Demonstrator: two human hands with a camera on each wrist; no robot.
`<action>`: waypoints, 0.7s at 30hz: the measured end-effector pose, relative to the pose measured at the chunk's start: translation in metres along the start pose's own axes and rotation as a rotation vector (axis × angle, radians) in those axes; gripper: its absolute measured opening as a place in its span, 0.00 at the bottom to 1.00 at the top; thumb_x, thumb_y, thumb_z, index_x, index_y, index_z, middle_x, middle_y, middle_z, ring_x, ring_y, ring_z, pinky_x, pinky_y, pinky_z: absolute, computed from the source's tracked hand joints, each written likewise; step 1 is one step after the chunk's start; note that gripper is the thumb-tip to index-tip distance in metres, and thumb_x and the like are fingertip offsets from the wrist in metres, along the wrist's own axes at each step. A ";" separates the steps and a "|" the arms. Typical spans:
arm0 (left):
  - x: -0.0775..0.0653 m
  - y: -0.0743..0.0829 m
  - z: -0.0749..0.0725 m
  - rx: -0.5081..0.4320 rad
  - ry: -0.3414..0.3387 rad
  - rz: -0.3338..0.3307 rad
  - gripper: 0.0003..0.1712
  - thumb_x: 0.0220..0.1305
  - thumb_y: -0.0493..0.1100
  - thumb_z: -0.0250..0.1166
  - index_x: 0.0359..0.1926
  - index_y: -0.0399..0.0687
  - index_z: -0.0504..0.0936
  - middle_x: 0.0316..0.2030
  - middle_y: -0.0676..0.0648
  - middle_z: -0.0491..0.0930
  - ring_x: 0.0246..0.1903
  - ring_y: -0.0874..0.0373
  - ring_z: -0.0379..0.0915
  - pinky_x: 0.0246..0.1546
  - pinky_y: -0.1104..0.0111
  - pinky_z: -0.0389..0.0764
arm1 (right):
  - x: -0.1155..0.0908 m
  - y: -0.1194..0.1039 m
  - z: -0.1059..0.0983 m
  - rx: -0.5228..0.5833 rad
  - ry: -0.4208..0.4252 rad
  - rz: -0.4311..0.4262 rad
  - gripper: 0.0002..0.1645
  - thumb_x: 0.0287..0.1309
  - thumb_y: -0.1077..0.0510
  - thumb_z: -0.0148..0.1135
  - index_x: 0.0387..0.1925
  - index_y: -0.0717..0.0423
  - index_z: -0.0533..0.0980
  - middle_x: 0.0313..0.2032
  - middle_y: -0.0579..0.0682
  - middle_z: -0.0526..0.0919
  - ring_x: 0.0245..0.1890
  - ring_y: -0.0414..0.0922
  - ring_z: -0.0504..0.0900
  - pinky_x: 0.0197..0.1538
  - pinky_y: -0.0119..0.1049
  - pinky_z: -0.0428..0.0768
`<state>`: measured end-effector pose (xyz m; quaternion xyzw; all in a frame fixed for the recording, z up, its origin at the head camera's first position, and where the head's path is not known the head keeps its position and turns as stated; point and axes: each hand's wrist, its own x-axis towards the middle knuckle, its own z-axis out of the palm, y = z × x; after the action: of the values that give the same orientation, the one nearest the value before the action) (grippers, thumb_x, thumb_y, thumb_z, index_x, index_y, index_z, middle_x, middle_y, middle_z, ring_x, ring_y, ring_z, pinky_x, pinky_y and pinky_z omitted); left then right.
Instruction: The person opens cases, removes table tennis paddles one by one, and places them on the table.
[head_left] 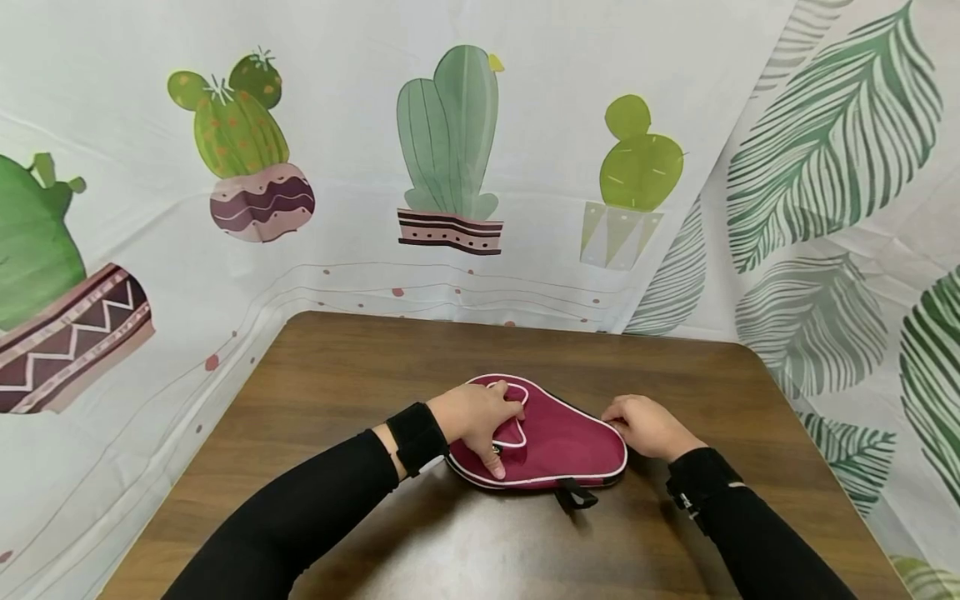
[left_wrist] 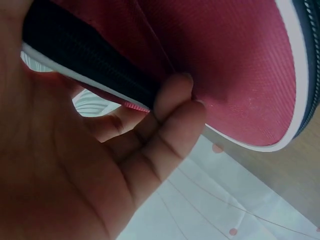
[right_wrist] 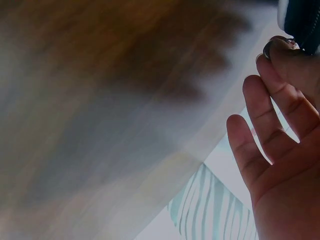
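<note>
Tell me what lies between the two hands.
The tapering end of the maroon case lies between left hand and right hand, a black strap at its near edge; the head view shows this.

In the head view I could reach across the tabletop [head_left: 465, 554] at lower centre, between my sleeves [head_left: 307, 504]. The burgundy case [head_left: 566, 442], black strap [head_left: 576, 495] jutting downward, blocks the centre; patterned cloth [head_left: 543, 150] bars the top.
</note>
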<state>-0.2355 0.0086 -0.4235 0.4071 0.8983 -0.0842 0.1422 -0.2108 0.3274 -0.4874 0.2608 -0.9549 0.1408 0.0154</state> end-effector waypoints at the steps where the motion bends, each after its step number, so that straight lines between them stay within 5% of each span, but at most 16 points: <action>1: 0.000 0.000 0.000 0.004 0.001 -0.002 0.55 0.33 0.81 0.73 0.65 0.70 0.72 0.62 0.45 0.69 0.55 0.51 0.76 0.58 0.60 0.77 | 0.000 0.000 0.000 0.001 0.000 0.002 0.10 0.58 0.67 0.64 0.34 0.51 0.87 0.32 0.41 0.83 0.36 0.42 0.82 0.44 0.41 0.81; 21: 0.001 0.004 0.002 0.082 -0.017 -0.022 0.55 0.36 0.80 0.73 0.67 0.70 0.71 0.64 0.45 0.69 0.55 0.51 0.77 0.56 0.59 0.78 | -0.012 -0.001 -0.004 -0.020 -0.020 0.055 0.04 0.60 0.60 0.67 0.34 0.50 0.86 0.33 0.39 0.82 0.36 0.40 0.80 0.44 0.42 0.80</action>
<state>-0.2331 0.0116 -0.4259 0.4019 0.8973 -0.1258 0.1321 -0.2006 0.3337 -0.4846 0.2357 -0.9632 0.1288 0.0046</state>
